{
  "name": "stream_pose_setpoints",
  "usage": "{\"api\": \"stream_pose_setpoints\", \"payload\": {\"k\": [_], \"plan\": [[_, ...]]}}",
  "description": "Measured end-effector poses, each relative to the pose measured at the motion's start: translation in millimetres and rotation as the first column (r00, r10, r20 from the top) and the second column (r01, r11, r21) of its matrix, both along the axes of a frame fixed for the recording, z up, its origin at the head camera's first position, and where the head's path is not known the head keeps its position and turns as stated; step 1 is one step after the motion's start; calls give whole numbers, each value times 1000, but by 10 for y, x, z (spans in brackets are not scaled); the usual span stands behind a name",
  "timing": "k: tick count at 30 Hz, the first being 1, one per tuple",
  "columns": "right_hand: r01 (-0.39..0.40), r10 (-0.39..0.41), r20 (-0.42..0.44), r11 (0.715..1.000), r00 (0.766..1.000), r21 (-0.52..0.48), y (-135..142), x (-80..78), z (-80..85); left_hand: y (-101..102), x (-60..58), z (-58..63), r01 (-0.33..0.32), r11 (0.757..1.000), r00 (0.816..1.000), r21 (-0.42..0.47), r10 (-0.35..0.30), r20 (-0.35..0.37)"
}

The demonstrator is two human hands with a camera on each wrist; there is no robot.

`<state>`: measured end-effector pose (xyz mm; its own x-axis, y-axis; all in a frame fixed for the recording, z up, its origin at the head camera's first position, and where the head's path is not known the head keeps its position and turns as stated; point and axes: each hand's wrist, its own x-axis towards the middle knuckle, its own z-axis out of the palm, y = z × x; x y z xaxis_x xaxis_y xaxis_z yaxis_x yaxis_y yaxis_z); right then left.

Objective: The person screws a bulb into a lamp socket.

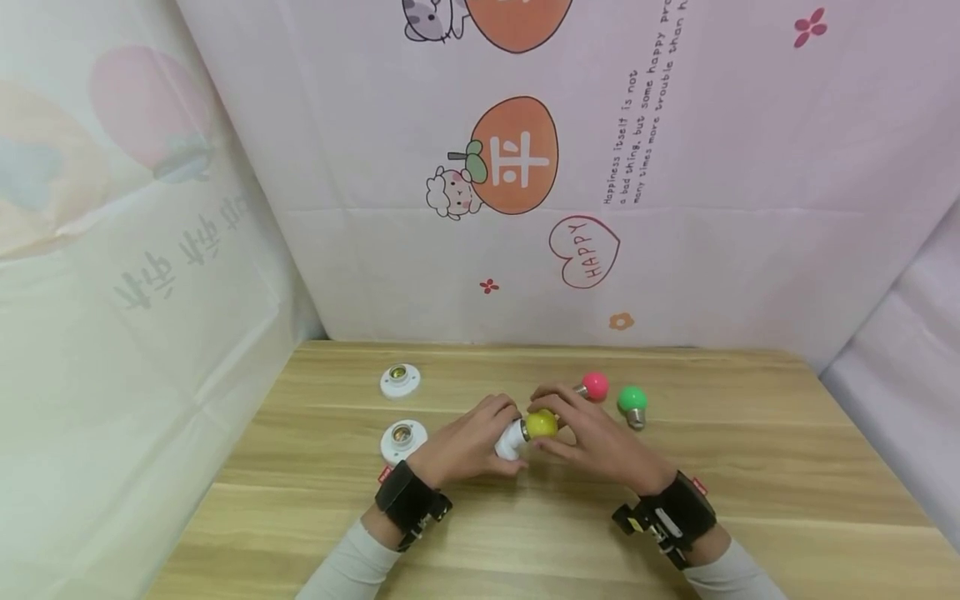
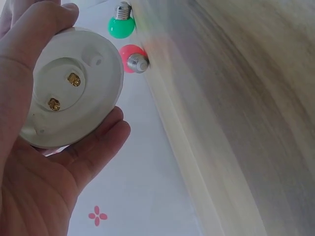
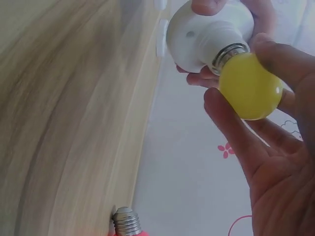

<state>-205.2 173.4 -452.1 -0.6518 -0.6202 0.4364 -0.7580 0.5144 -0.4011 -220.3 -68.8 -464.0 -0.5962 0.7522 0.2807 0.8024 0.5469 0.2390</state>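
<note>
My left hand (image 1: pixel 471 439) grips a white round lamp socket (image 3: pixel 209 39) by its rim, tilted up off the table. Its underside with two brass contacts faces the left wrist camera. In my right hand (image 1: pixel 592 437) is a yellow light bulb (image 3: pixel 250 87), pinched between thumb and fingers. The bulb's metal base sits in the mouth of the socket, with a band of metal thread still showing at the joint. How deep the base goes is hidden inside the socket.
Two more white lamp sockets stand on the left of the wooden table (image 1: pixel 300 517), a far one (image 1: pixel 400 381) and a nearer one (image 1: pixel 402 440). Beyond my right hand lie a red bulb (image 1: pixel 596 386) and a green bulb (image 1: pixel 632 400). A printed cloth (image 1: pixel 360 275) hangs behind.
</note>
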Motion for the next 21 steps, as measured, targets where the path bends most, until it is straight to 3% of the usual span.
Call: {"api": "stream_pose_setpoints", "payload": {"k": [21], "plan": [[43,-43,120,999,992,8,6,40,42,-6,-3,9,3,1000,1000,21,-3,-5]]}}
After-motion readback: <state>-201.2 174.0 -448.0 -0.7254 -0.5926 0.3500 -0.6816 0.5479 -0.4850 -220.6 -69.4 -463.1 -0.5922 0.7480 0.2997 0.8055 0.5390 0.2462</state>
